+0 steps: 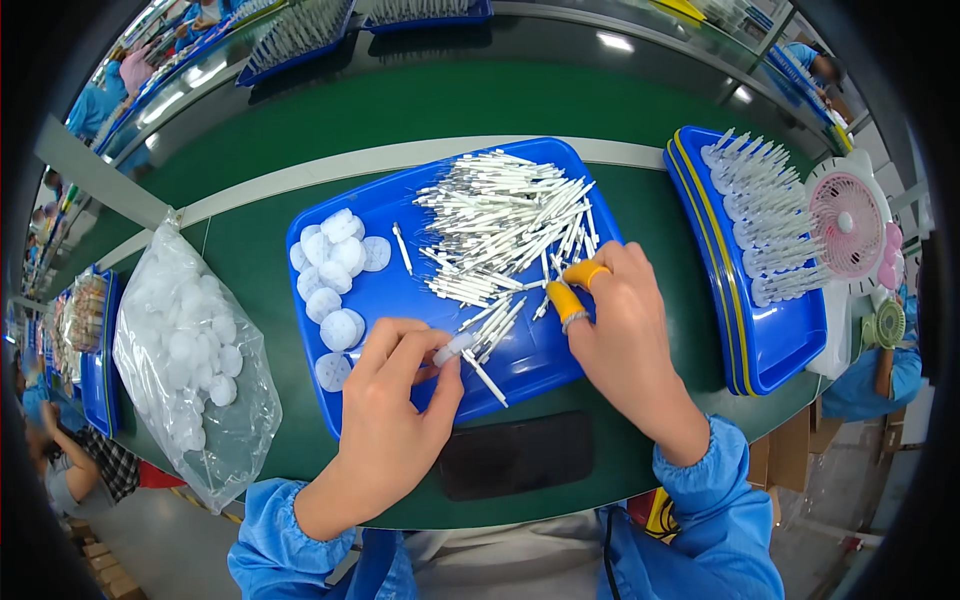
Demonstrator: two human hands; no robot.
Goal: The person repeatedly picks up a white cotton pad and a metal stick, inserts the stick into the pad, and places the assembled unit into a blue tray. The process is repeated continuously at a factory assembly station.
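Note:
In my left hand [398, 405], thumb and fingers pinch a translucent white plastic disc [453, 348]. A thin white stick [487, 382] slants down from beside that disc; whether it is joined to it I cannot tell. My right hand [625, 330] wears yellow finger covers on two fingers, which are bent close together at the right edge of a heap of white sticks [500, 215]. What lies between those fingertips is hidden. Both hands are over a blue tray [398, 300]. Several loose discs [342, 328] lie along its left side.
A clear bag of discs [165, 350] stands on the left. Stacked blue trays [775, 345] at right hold rows of discs with upright sticks [760, 220], beside a pink-and-white fan [845, 222]. A dark phone-like slab [515, 455] lies before the tray. Other people sit further off.

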